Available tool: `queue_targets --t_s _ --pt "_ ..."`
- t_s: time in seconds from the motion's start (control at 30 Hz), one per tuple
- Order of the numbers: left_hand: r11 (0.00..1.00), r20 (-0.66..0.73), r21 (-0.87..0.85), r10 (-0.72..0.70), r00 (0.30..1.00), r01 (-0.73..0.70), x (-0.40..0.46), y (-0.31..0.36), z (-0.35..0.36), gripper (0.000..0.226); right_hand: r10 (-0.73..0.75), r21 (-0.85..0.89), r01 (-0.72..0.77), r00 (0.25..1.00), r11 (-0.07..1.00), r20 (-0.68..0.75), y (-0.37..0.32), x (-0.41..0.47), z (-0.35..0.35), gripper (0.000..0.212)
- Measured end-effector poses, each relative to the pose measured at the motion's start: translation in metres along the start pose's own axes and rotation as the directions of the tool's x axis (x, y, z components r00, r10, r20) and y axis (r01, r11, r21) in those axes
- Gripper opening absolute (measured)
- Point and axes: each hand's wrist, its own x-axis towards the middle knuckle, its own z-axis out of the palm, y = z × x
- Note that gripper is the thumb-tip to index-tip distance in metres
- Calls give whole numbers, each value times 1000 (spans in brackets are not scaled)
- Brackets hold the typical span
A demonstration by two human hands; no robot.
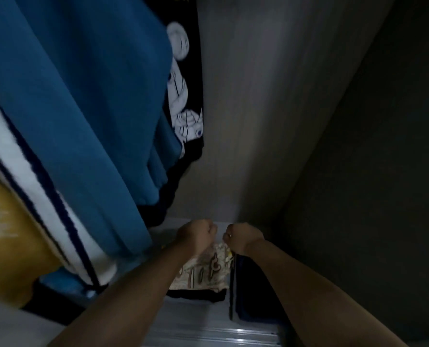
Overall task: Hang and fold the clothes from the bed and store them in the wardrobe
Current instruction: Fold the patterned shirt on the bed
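The 2 hands, left hand [197, 234] and right hand [241, 236], are clenched on the folded shirt [203, 271] on the wardrobe shelf [198, 319]; pulling out carelessly could undo its fold.

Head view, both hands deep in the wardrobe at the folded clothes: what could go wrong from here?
1. The left hand and right hand grip the far edge of the cream patterned folded garment; pulling could undo its fold.
2. It lies on a black folded garment, which may get dragged along.
3. The hanging blue garment crowds the left forearm and might be snagged.
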Motion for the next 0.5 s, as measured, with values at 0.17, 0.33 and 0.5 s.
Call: queue_targets --t_s 0.17,0.33,0.5 --pt "993 -14 -91 -83 996 81 -44 44 -107 37 6 38 -5 1000 999 -30 -24 -57 -103 39" --pt "994 -87 -107 -26 996 16 -85 77 -186 46 -10 60 15 996 998 -92 -39 -103 -171 35" --pt "996 -109 -68 45 993 -52 -121 98 -214 41 23 82 -8 983 997 -185 -44 -143 -187 35"
